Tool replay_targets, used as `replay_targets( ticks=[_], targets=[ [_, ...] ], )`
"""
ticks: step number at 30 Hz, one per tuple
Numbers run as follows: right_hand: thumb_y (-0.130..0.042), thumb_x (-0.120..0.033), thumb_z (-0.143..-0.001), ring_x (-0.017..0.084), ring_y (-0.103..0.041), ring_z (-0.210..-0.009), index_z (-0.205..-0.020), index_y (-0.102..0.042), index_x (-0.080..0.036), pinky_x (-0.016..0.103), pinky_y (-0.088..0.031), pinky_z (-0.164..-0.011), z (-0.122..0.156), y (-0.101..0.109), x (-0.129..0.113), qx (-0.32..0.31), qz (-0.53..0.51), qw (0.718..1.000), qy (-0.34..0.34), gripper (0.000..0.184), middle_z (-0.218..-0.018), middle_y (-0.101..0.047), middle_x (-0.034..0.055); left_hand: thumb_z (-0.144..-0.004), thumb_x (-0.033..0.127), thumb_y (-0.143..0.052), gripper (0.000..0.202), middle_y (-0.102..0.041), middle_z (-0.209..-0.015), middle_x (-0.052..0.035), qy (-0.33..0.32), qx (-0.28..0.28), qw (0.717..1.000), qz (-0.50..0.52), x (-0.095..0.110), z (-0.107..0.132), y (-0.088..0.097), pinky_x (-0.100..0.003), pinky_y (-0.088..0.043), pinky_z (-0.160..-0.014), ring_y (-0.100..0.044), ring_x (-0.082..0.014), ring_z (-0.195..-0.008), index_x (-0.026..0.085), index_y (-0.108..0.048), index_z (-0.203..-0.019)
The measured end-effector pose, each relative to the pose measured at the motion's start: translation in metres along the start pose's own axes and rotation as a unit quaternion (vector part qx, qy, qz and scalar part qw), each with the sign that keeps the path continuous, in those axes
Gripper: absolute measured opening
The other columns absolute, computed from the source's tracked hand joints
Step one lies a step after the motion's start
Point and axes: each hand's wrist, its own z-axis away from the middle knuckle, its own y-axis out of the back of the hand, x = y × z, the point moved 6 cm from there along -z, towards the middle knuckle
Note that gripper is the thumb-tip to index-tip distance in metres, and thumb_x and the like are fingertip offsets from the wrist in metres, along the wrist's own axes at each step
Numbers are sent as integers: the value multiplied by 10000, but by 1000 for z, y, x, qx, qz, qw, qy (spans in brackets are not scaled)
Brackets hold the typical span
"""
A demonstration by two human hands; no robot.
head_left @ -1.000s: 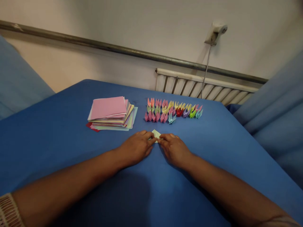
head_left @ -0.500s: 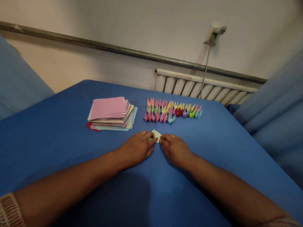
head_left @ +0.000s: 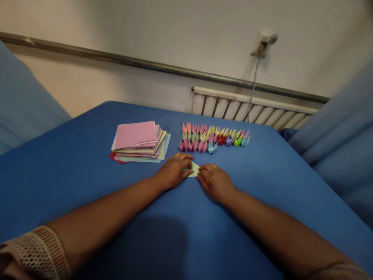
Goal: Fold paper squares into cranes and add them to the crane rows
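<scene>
A small pale green folded paper (head_left: 194, 169) lies on the blue tabletop, between my two hands. My left hand (head_left: 175, 169) covers its left part, with thumb and fingers closed on it. At its right corner, my right hand (head_left: 214, 179) pinches the edge with bent fingertips. Just beyond the paper stand several small folded paper cranes (head_left: 202, 146) in rows, in pink, yellow, green, red, purple and light blue. Left of them is a thick stack of coloured paper sheets (head_left: 135, 134), a pink one on top.
The blue-covered table (head_left: 140, 237) reaches back towards a wall with a metal rail (head_left: 163, 67). A white radiator (head_left: 230, 102) is fixed below it, and a cable hangs from a wall socket (head_left: 260, 44). Blue curtains (head_left: 346, 136) hang at both sides.
My left hand has shifted slightly forward over the paper, its fingers now reaching across the upper edge. My right hand stays at the right corner. The view has tilted slightly.
</scene>
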Motion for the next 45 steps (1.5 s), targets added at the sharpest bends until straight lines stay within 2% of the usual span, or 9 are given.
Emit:
replay_targets(
  ticks=[4,8,14,18,24,30,34,38,45],
  targets=[
    [-498,-301,-926,228,-549,-976,-1037,-633,-160,357,-438,-877,-3,-1,9,31,-25,997,-61,225,-1043,-635,102,-867,249,-560,438,-585,-1259,-77,-8,-22,1000,17,-3,-3,-5,-412,-374,-1007,-492,-250,-1166,205,-504,-1299],
    [-584,-432,-859,257,-545,-978,-1073,-603,-155,381,-429,-871,-5,2,21,47,-15,987,-154,351,-1011,-609,115,-882,276,-528,385,-608,-1172,-90,-31,-40,999,5,3,-1,-1,-415,-377,-977,-512,-254,-1087,187,-544,-1256],
    [-670,-481,-766,240,-566,-923,-956,-613,-177,353,-430,-816,-19,0,26,-20,-40,976,-211,363,-966,-597,97,-838,357,-593,448,-598,-1083,-86,-11,-21,1000,-16,2,3,6,-401,-389,-935,-506,-258,-1026,185,-558,-1250],
    [-700,-387,-742,224,-561,-895,-867,-594,-185,331,-422,-779,-25,-6,22,-16,-68,976,-205,260,-929,-596,73,-822,387,-610,425,-598,-1030,-67,6,-26,1000,-10,0,6,7,-381,-405,-911,-515,-244,-990,209,-593,-1208],
    [-612,-212,-779,142,-549,-685,-872,-548,-211,267,-407,-647,-19,-14,17,20,-189,965,-178,114,-761,-596,-23,-809,354,-625,550,-510,-1338,-110,-26,10,999,39,0,8,7,-424,-321,-1055,-429,-273,-1234,186,-496,-1317],
    [-595,-158,-769,149,-581,-758,-985,-533,-209,301,-465,-741,-21,-20,16,37,-267,955,-121,231,-840,-612,-7,-841,358,-588,479,-628,-1145,-92,-26,-17,997,72,0,9,3,-405,-403,-939,-545,-255,-1056,203,-518,-1289],
    [-615,-168,-767,169,-575,-831,-997,-550,-203,327,-462,-792,-21,-17,15,54,-224,968,-103,241,-900,-611,17,-853,372,-578,379,-635,-1030,-74,-36,-22,998,53,2,8,4,-373,-407,-902,-551,-240,-981,199,-579,-1190],
    [-623,-256,-801,203,-556,-872,-902,-598,-191,352,-448,-806,-20,-14,20,48,-142,982,-116,123,-905,-588,49,-815,346,-616,439,-610,-1008,-84,-15,-19,999,30,3,9,7,-362,-417,-869,-530,-251,-978,174,-570,-1216],
    [-552,-212,-858,171,-599,-861,-848,-569,-199,308,-448,-814,-21,-5,11,91,-206,973,-46,24,-911,-644,39,-820,255,-595,270,-598,-1051,-67,-16,4,998,56,17,13,20,-327,-411,-877,-534,-224,-1005,192,-601,-1083]
  ],
)
